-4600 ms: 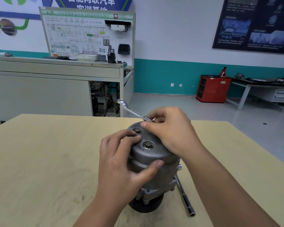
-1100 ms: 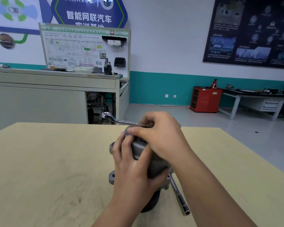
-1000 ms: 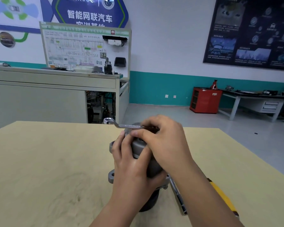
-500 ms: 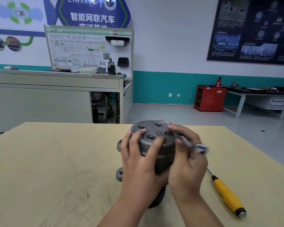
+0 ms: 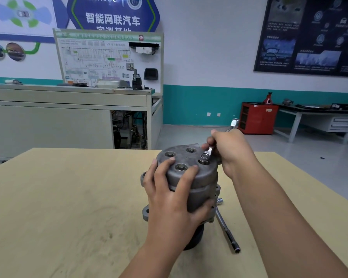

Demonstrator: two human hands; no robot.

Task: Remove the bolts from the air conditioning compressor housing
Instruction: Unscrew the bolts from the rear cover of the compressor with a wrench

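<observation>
Wrench (image 5: 209, 152) on raised bolt (image 5: 204, 156)

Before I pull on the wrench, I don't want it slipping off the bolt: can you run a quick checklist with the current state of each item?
1. Wrench ring seated over the raised bolt: ok.
2. Right hand gripping the wrench handle: ok.
3. Left hand bracing the compressor housing: ok.
4. Left fingers clear of the wrench swing: cannot tell, they rest close beside the bolt.
5. Housing standing upright on the table: ok.
6. Extension bar on the table clear of the hands: ok.
</observation>
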